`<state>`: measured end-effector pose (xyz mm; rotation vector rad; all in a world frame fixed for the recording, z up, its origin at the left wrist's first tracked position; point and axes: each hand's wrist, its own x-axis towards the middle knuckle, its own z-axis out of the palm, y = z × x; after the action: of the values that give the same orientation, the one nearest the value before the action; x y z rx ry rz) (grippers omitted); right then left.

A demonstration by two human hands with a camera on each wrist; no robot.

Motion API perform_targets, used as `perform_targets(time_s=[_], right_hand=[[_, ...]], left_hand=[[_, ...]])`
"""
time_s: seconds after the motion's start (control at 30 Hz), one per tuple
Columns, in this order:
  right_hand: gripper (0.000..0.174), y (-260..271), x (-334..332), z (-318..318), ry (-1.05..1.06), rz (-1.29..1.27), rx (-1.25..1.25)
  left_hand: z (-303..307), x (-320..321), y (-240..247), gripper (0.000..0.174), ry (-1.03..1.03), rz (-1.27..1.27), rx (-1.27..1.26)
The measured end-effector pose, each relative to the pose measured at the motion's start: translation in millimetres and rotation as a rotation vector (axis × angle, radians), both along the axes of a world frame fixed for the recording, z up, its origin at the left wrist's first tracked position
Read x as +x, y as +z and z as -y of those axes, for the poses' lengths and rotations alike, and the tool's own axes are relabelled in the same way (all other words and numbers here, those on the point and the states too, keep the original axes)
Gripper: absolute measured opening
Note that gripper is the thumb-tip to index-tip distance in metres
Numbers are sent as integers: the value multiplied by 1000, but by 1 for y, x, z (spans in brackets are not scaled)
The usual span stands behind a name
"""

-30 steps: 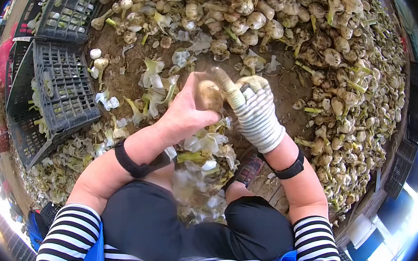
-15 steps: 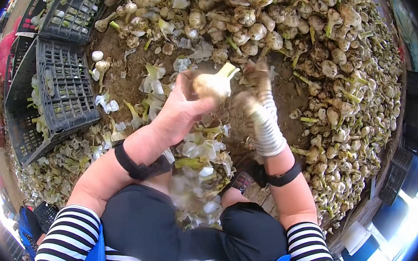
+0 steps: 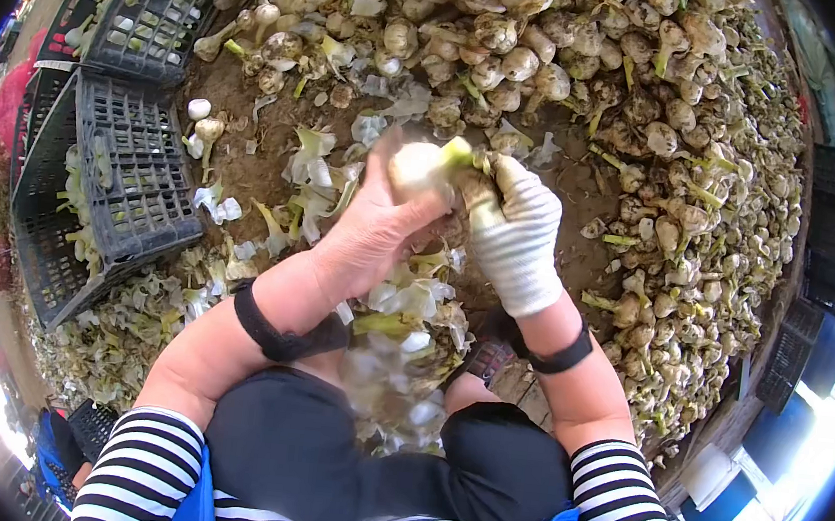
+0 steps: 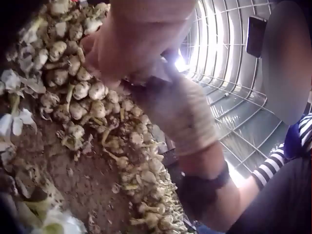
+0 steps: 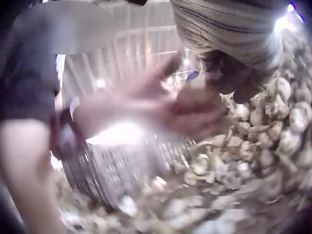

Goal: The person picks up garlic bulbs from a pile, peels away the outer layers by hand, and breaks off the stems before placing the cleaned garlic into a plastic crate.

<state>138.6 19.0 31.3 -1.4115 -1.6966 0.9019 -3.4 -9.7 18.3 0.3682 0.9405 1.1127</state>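
My bare left hand [image 3: 373,224] grips a pale garlic bulb [image 3: 412,165], its green cut stem pointing to the right. The right hand [image 3: 521,232], in a dirty white striped glove, has curled fingers at the bulb's stem end and pinches there. Blur hides just how the thumb and fingertips lie. In the left wrist view the glove [image 4: 183,114] is close beside the bare hand [image 4: 141,41], which covers the bulb. The right wrist view catches the glove [image 5: 229,36] above the blurred left hand [image 5: 146,105].
A large heap of unpeeled garlic [image 3: 684,206] curves around the far and right sides. Black plastic crates [image 3: 135,168] holding garlic stand tilted at left. Peeled skins [image 3: 311,165] litter the soil and lie between the legs. One shoe [image 3: 488,363] shows below the right hand.
The gloved hand swung away from the bulb, blurred, then came back to its stem end with fingers curled. The left hand has turned the bulb so its stem shows, and it looks whiter now.
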Motion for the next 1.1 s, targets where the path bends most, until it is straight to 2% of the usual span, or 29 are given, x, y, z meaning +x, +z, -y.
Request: perform_targets(time_s=[0.03, 0.1, 0.13, 0.17, 0.23, 0.27, 0.3, 0.33, 0.37, 0.43, 0.5, 0.57, 0.6, 0.63, 0.67, 0.77, 0.8, 0.83, 0.9, 0.97, 1.03, 1.07, 1.1], right_hand=[[11, 1, 3, 6, 79, -209, -213], [9, -1, 1, 18, 86, -343, -280], [7, 6, 5, 13, 89, -300, -397], [4, -6, 7, 6, 80, -243, -153], [8, -24, 19, -17, -122, 1, -90], [8, -33, 26, -23, -123, -1, -90], [13, -40, 31, -27, -90, 162, 22], [18, -42, 34, -31, -59, 324, 134], [18, -41, 39, -36, -61, 322, 135], [31, -26, 43, -44, -128, 942, 690], [35, -17, 39, -32, -125, 888, 612], [27, 17, 17, -5, 101, 71, 0], [22, 23, 10, -1, 164, 176, 12], [19, 25, 5, 3, 226, 280, 20], [16, 22, 3, 3, 220, 295, 49], [14, 14, 5, -6, 229, 228, -35], [12, 11, 4, -10, 199, 152, -81], [11, 9, 4, -14, 119, 73, -134], [11, 2, 13, -21, 63, -150, -348], [12, 8, 11, -13, 48, -203, -327], [10, 15, 9, -8, 76, 22, -184], [4, 5, 7, -9, 28, -11, -228], [6, -10, 11, -16, -9, -10, -151]], left_hand=[[-1, -6, -3, 81, -1, -1, -2], [-6, -19, -7, 88, -141, -131, 158], [-5, -20, -6, 81, -163, -197, 139], [-3, -22, -3, 81, -162, -199, 132], [-2, -27, 2, 74, -210, -23, 132], [0, -27, -2, 73, -189, 16, 179], [1, -29, -1, 73, -189, 14, 179], [2, -30, 0, 73, -160, 142, 156], [2, -31, 0, 73, -132, 271, 134], [0, -32, 2, 73, -112, 181, 134], [-2, -33, 2, 72, -86, 91, 134], [-2, -31, 2, 67, -79, -23, 161], [-4, -30, 1, 67, -83, -23, 165], [-5, -29, 0, 68, -103, -222, 239], [-3, -29, -1, 68, -122, -422, 308], [-3, -35, 0, 71, -214, -541, 384], [-1, -35, 0, 69, -208, -421, 342], [0, -34, 2, 69, -207, -421, 345], [2, -32, 5, 73, -121, 53, 181], [2, -35, 1, 74, -126, 1, 188], [0, -37, -2, 71, -81, 12, 173], [-1, -37, -3, 68, -57, 32, 138], [-2, -39, -2, 68, -62, 32, 138]])
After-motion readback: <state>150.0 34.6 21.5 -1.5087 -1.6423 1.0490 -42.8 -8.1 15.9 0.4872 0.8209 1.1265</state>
